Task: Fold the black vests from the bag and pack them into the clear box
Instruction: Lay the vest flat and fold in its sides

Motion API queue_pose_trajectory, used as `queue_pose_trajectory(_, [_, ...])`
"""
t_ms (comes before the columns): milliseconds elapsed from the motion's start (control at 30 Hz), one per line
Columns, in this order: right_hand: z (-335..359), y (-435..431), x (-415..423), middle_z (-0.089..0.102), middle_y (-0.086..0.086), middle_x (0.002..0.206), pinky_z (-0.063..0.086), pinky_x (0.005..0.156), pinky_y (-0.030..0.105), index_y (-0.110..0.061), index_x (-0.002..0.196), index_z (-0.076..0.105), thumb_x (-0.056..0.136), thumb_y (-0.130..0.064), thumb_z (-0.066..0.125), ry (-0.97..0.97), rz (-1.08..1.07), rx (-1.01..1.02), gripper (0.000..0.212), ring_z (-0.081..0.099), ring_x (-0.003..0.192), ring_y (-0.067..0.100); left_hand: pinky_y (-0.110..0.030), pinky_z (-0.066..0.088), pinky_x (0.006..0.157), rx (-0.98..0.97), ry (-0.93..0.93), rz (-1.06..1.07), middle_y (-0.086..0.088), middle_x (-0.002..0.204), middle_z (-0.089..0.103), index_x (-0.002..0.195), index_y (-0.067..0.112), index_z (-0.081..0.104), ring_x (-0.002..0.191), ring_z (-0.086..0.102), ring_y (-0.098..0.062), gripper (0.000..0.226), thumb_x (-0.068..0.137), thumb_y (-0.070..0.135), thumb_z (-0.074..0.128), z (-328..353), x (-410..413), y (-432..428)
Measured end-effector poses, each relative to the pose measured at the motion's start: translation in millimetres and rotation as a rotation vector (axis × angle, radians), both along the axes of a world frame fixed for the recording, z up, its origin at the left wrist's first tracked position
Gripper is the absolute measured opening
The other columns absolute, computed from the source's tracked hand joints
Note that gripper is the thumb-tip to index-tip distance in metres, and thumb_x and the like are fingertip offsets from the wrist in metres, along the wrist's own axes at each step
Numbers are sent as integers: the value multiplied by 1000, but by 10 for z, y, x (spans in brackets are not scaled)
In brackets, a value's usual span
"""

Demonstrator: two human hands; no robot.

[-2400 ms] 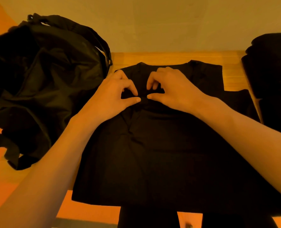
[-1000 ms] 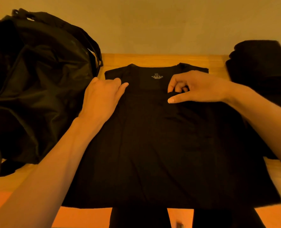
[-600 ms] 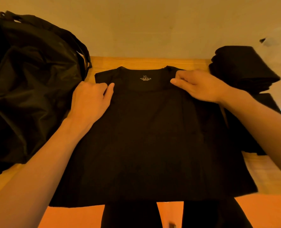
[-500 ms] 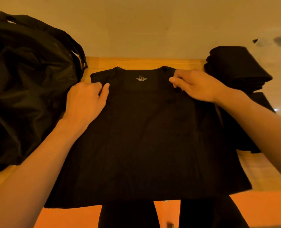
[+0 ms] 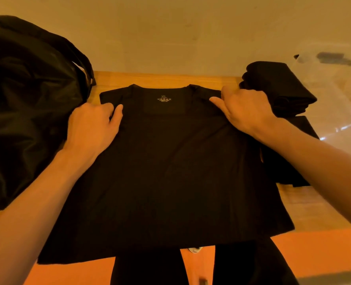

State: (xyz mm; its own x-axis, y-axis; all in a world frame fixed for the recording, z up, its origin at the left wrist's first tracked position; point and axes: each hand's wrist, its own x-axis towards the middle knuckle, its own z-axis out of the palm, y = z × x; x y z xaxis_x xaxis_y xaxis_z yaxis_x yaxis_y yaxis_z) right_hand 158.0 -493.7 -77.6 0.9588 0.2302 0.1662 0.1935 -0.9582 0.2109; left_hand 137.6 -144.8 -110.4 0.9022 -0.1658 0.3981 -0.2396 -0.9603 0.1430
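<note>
A black vest (image 5: 170, 165) lies flat on the wooden table (image 5: 166, 79), neck label facing up at the far side. My left hand (image 5: 92, 126) grips its left shoulder strap, fingers curled over the edge and thumb on top. My right hand (image 5: 244, 109) grips the right shoulder strap the same way, thumb pointing inward. The black bag (image 5: 26, 112) slumps at the left, touching the vest's side. A stack of folded black vests (image 5: 279, 89) sits at the right, beside the clear box (image 5: 334, 95), whose inside I cannot make out.
Another black garment (image 5: 293, 161) lies flat beneath the stack, partly under the vest's right side. A plain wall rises just behind the table. The vest's hem hangs over the near table edge, above my dark-trousered legs (image 5: 150, 268).
Both hands slid apart from the vest's neckline out to the shoulder straps, and the vest front was smoothed flat. My view shifted right, bringing the clear box into sight.
</note>
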Motion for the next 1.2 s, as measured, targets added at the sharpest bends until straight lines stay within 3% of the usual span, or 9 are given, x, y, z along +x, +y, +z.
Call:
queue_pose_trajectory(100, [9, 23, -38, 53, 4, 73, 39, 52, 35, -10, 106, 58, 105, -53, 29, 3, 23, -10, 52, 53, 63, 25, -38, 36, 51, -12, -2, -2, -3, 53, 43, 66, 10, 47, 49, 46, -27, 49, 107, 37, 43, 27, -12, -13])
queue_pose_trajectory(267, [33, 356, -663, 60, 12, 132, 43, 105, 40, -10, 134, 57, 106, -44, 35, 1, 140, 204, 49, 53, 125, 27, -52, 46, 86, 22, 28, 35, -24, 119, 54, 121, 0, 58, 105, 53, -41, 48, 107, 42, 38, 297, -271, -276])
queue_pose_trajectory(400, [-90, 463, -1506, 22, 10, 166, 15, 126, 39, -9, 159, 24, 107, -54, 13, 87, -114, 327, 69, 13, 155, 22, -49, 9, 125, 118, 291, -13, -14, 169, 4, 162, 23, 12, 156, 5, -35, 73, 103, 66, 14, 254, -859, -576])
queue_pose_trajectory(467, [-206, 345, -1860, 6, 7, 168, 7, 127, 37, -10, 160, 9, 103, -60, 0, 136, -179, 350, 76, -2, 156, 18, -50, 0, 126, 138, 392, 50, -10, 170, -11, 163, 29, -1, 156, -9, -32, 81, 95, 73, 1, 100, -1000, -555])
queue_pose_trajectory(600, [-367, 130, -2220, 6, 12, 168, 23, 124, 43, -5, 160, 8, 102, -65, -4, 206, -213, 256, 85, 4, 156, 22, -47, -4, 127, 175, 489, 144, -7, 169, -14, 162, 32, -7, 155, -15, -25, 83, 92, 76, 0, 2, -949, -446])
queue_pose_trajectory(833, [-343, 160, -2324, 7, 15, 168, 22, 124, 47, -6, 160, 14, 101, -68, -1, 195, -244, 293, 88, 3, 156, 25, -49, 4, 127, 127, 497, 226, -12, 170, 0, 163, 23, 13, 157, -4, -30, 93, 88, 78, 10, 156, -971, -567])
queue_pose_trajectory(1000, [-306, 229, -2475, 10, 16, 168, 17, 126, 47, -5, 160, 15, 103, -65, 9, 164, -208, 287, 82, 3, 157, 25, -41, 4, 129, 6, 375, -521, 1, 171, 0, 162, 23, 17, 157, -8, -15, 66, 105, 56, 15, 291, -805, -1502])
queue_pose_trajectory(1067, [-345, 205, -2540, 12, 18, 167, 19, 125, 48, -4, 159, 15, 103, -66, 10, 186, -223, 287, 84, 6, 156, 27, -35, -3, 128, 112, 380, -794, 2, 171, -1, 163, 23, 13, 156, -11, -13, 63, 106, 50, 14, 256, -590, -1895])
queue_pose_trajectory(1200, [-417, 113, -2666, 13, 20, 166, 24, 122, 51, -2, 159, 19, 102, -68, 13, 203, -258, 307, 87, 8, 156, 31, -40, 0, 128, 422, 381, -869, 5, 170, -9, 162, 25, -3, 156, -12, -13, 70, 102, 60, 2, 66, -210, -2201])
